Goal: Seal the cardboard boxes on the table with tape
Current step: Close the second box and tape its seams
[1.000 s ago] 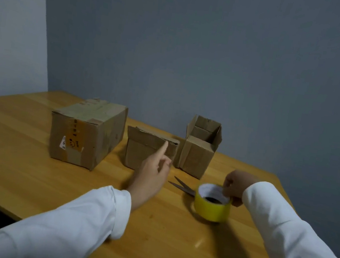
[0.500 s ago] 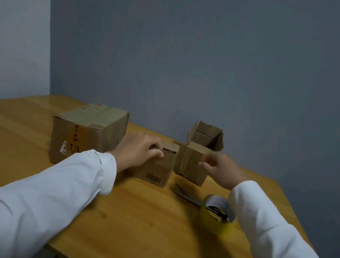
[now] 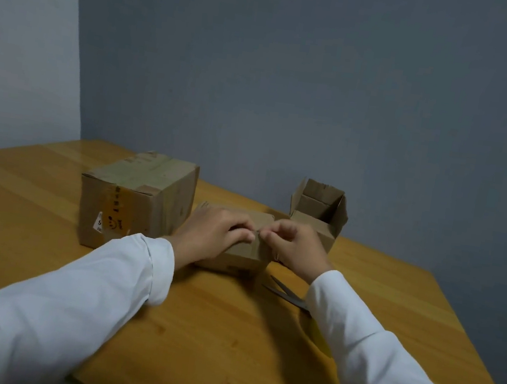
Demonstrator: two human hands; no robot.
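Wooden table (image 3: 47,229) against grey walls: a taped cardboard box (image 3: 135,199) stands left of the left hand (image 3: 214,235), which with the right hand (image 3: 293,248) presses curled fingers onto the small cardboard box (image 3: 244,255); an open-topped box (image 3: 319,211) sits beyond the right hand, scissors (image 3: 287,294) just below its wrist.

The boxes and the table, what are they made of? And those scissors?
The three boxes, such as the big taped box and the open-topped box, look like matte brown cardboard: creased flaps, dull surface. The table looks like varnished wood: grain lines, soft sheen. The scissors show grey blades, probably metal; their handles are hidden by the sleeve.
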